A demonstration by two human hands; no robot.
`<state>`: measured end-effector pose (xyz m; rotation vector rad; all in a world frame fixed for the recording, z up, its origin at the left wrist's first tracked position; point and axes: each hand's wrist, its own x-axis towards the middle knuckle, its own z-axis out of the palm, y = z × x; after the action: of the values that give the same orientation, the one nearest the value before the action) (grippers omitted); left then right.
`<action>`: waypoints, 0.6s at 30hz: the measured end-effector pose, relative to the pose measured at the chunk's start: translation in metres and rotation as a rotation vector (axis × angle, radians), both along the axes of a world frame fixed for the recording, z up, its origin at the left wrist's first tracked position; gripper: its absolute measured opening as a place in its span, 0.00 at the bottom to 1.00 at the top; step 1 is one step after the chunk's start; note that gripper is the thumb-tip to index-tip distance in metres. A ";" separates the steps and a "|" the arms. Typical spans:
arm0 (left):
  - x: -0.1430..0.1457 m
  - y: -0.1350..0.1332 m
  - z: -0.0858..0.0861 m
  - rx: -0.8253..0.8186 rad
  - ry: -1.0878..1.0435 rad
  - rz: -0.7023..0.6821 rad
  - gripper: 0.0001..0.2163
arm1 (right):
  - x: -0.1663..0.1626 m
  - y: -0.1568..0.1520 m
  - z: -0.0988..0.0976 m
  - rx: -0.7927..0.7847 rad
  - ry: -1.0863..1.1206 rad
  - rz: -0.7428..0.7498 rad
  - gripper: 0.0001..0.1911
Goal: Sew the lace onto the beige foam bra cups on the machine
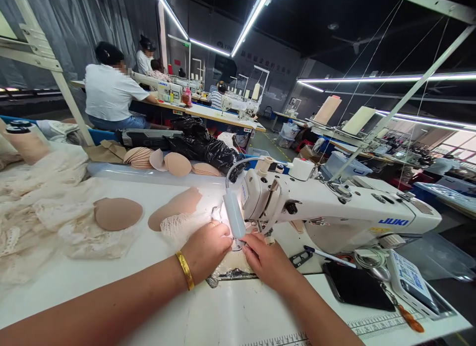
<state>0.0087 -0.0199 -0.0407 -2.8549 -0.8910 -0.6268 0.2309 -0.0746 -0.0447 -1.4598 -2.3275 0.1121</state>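
Observation:
My left hand (207, 249), with a gold bangle at the wrist, rests on white lace fabric (181, 224) and a beige cup piece (174, 206) just left of the needle. Its fingers are curled down on the cloth. My right hand (265, 259) lies beside it, fingers pressed onto the fabric under the presser foot of the white JUKI sewing machine (334, 207). A small lamp (234, 214) on a flexible neck lights the spot brightly, hiding the needle area.
A loose beige cup (117, 213) and heaped lace (40, 202) lie to the left. Stacked beige cups (174, 163) and a black bag (203, 143) sit behind. A phone (355, 286), a control box (411, 281) and a pen (327, 256) lie right. Other people sew at far tables.

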 end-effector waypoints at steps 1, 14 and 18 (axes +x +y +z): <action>0.001 0.000 0.000 0.000 -0.001 0.003 0.15 | 0.000 0.000 0.001 -0.016 0.001 -0.006 0.15; 0.002 -0.001 0.009 -0.049 0.097 0.102 0.11 | 0.000 -0.001 -0.001 0.017 0.005 0.000 0.14; 0.004 0.000 0.009 -0.039 0.138 0.125 0.12 | 0.000 0.000 -0.006 0.067 -0.030 -0.020 0.13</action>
<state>0.0128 -0.0203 -0.0315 -2.8076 -1.0592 -0.3984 0.2313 -0.0742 -0.0505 -1.4610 -2.3174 0.0067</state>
